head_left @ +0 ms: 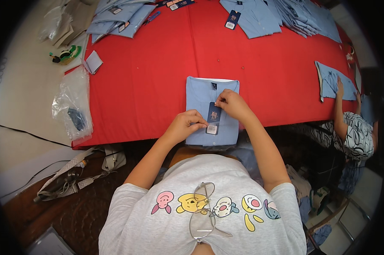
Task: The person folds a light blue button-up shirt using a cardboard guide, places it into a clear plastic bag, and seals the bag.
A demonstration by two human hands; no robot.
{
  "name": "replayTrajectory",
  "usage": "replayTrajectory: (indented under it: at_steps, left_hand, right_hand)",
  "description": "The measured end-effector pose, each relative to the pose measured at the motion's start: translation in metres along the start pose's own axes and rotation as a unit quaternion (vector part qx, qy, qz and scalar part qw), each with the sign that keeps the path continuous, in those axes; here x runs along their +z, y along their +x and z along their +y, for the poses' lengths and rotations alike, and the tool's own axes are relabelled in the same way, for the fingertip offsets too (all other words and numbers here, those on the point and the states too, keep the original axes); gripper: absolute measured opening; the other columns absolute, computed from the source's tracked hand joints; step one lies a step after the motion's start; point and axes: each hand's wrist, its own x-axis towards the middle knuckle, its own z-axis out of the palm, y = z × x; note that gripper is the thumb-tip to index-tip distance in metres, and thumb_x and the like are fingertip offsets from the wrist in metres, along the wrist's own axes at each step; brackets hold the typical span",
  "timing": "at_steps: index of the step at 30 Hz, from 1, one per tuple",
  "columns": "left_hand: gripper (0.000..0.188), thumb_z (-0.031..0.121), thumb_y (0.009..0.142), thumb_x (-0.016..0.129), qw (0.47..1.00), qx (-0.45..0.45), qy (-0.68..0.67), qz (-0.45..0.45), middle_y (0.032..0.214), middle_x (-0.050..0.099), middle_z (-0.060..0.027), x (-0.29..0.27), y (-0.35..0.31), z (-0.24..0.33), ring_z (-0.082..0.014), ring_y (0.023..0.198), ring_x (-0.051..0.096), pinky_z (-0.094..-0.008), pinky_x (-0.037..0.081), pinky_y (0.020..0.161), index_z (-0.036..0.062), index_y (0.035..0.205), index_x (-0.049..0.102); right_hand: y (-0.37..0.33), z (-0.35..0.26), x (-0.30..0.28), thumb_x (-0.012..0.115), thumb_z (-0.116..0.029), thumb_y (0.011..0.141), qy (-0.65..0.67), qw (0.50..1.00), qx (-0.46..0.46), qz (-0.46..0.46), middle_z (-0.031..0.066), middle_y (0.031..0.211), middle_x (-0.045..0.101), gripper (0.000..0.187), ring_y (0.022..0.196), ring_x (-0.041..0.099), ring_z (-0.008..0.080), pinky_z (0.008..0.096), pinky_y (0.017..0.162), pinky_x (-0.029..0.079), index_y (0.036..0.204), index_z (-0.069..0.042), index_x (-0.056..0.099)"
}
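Note:
In front of me a folded light blue shirt [196, 94] lies flat at the near edge of the red-covered table [145, 85]. On its front rests a dark blue hang tag [214, 109] with a white sticker on its lower part. My left hand [187, 125] comes in from the left, thumb and fingertip pinched at the tag's lower left edge. Higher up, my right hand [234, 105] pinches the tag's upper right corner. Whether a cord is also between those fingers is too small to tell.
Bagged blue shirts [115, 19] are piled at the far left, and more folded shirts [253, 19] lie at the far side. Clear plastic bags [73, 102] and a tape dispenser [68, 55] are on the left. At the right, another person's hand [340, 87] presses on a blue garment [325, 80].

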Motion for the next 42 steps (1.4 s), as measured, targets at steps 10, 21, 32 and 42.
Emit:
replayTrajectory:
  at_steps: [10, 21, 32, 42]
  left_hand:
    - [0.012, 0.018, 0.092, 0.083, 0.988, 0.034, 0.103, 0.109, 0.095, 0.072, -0.0045, -0.005, 0.015, -0.006, -0.0216, 0.097, 0.066, -0.0359, 0.051, 0.092, 0.0128, 0.102, 0.087]
    - [0.014, 0.017, 0.092, 0.084, 0.994, -0.010, 0.050, 0.097, 0.091, 0.074, -0.0084, -0.006, 0.020, -0.010, -0.0227, 0.085, 0.069, -0.0354, 0.055, 0.078, 0.0069, 0.100, 0.086]
    - [0.013, 0.021, 0.092, 0.082, 0.960, 0.101, 0.236, 0.114, 0.121, 0.069, -0.0049, -0.001, 0.031, -0.051, -0.0255, 0.118, 0.063, -0.0498, 0.026, 0.127, 0.0090, 0.096, 0.082]
    - [0.018, 0.025, 0.084, 0.089, 0.972, 0.094, 0.208, 0.057, 0.108, 0.073, -0.0013, 0.014, -0.028, -0.033, -0.0188, 0.116, 0.063, -0.0543, 0.020, 0.126, 0.0129, 0.096, 0.082]
  right_hand:
    - [-0.010, -0.011, -0.016, 0.082, -0.018, 0.092, 0.020, 0.995, -0.056, -0.084, 0.0100, 0.094, 0.072, 0.015, 0.093, 0.070, 0.0245, 0.0364, 0.083, 0.056, 0.096, -0.005, 0.085]
    - [0.080, -0.024, -0.013, 0.075, -0.018, 0.095, -0.069, 0.995, -0.042, 0.056, 0.0114, 0.105, 0.076, 0.016, 0.106, 0.072, 0.0311, 0.0433, 0.098, 0.055, 0.101, -0.007, 0.085]
    - [0.061, -0.004, 0.015, 0.085, -0.017, 0.085, -0.095, 0.986, -0.122, 0.061, -0.0018, 0.096, 0.074, 0.011, 0.106, 0.065, 0.0211, 0.0451, 0.113, 0.036, 0.097, -0.018, 0.085]
    - [0.062, -0.005, 0.013, 0.088, -0.018, 0.082, -0.079, 0.992, -0.092, 0.042, -0.0026, 0.097, 0.074, 0.016, 0.108, 0.063, 0.0199, 0.0449, 0.113, 0.034, 0.098, -0.019, 0.086]
